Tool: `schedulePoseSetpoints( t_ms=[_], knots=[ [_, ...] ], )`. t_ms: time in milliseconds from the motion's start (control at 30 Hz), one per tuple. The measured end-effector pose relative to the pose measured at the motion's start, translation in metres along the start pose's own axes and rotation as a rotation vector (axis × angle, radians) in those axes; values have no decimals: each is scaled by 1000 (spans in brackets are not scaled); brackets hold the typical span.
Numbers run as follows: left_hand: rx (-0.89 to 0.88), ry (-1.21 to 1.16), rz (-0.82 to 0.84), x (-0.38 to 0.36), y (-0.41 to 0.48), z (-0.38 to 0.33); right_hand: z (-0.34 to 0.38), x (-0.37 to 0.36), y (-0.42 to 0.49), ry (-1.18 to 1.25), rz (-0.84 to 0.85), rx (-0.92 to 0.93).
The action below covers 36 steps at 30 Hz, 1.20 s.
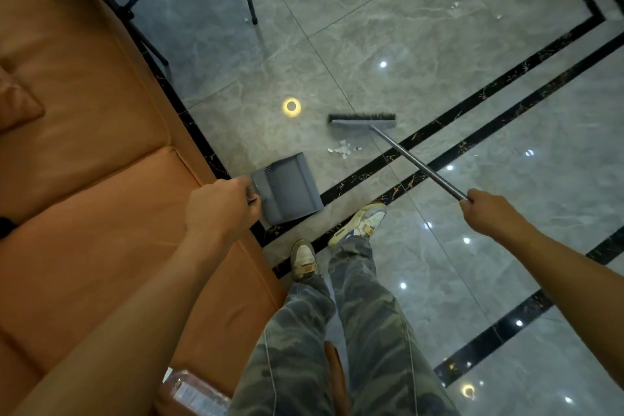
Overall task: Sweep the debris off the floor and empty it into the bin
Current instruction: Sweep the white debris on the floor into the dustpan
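Your right hand [486, 209] grips the broom [363, 120] handle, its head beyond a small debris pile [343, 148] on the floor [439, 54]; your left hand [219, 206] holds the dustpan [287, 191] beside the sofa [84, 162] edge

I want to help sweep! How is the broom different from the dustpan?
The broom has a long thin pole, held by the right hand; the dustpan is a wide flat scoop, held by the left hand. The broom's bristles are beyond the white scraps; the dustpan is beside the orange sofa. Both are grey.
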<state>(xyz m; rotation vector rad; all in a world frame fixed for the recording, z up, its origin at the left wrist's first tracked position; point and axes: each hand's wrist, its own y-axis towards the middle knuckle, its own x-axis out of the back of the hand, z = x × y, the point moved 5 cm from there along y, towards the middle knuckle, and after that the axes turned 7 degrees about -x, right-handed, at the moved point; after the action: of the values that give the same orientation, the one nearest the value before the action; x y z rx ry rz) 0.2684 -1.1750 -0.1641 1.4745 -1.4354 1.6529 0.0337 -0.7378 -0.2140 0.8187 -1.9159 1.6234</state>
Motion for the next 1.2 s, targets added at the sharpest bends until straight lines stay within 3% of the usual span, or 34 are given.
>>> schedulePoseSetpoints(
  t_ms=[133, 233, 333, 567, 767, 967, 1200],
  knots=[
    [27, -20, 29, -11, 15, -17, 9, -56, -1, 349, 226, -298],
    [23, -42, 54, -18, 26, -36, 32, -100, -28, 484, 401, -400],
    [43, -89, 74, -20, 36, -46, 59, -126, -64, 643, 563, -395],
    [98, -179, 143, -17, 47, -47, 97, -150, -137, 718, 745, -300],
    [144, -219, 225, -17, 50, -49, 65, -124, -169, 811, 646, -289],
    [254, -437, 597, -26, 46, -39, 46, -89, -140, 881, 618, -326],
    [236, -543, 522, -9, 56, -62, 59, -63, -79, 774, 514, -265]
  ],
)
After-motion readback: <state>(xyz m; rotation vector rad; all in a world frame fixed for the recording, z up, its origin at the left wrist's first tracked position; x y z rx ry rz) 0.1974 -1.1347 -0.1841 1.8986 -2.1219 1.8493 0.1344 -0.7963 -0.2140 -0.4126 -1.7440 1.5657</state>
